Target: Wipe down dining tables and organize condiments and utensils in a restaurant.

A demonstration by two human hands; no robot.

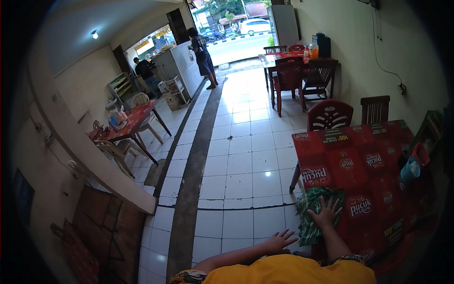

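Note:
My right hand (pixel 326 214) lies flat with spread fingers on a green and white patterned cloth (pixel 308 202). That cloth is bunched at the corner of a table with a red printed cover (pixel 354 181), and part of it hangs over the edge. In the air left of the table is my left hand (pixel 280 241), fingers apart and holding nothing. A light blue cup (pixel 410 170) and a red container (pixel 421 154) stand at the table's right side.
A red plastic chair (pixel 330 114) and a wooden chair (pixel 375 109) stand behind the table. Ahead stretches a white tiled floor (pixel 237 152). Another red-covered table (pixel 136 119) is at left. A person (pixel 202 53) stands near the counter (pixel 182 67); another person (pixel 144 72) is behind it.

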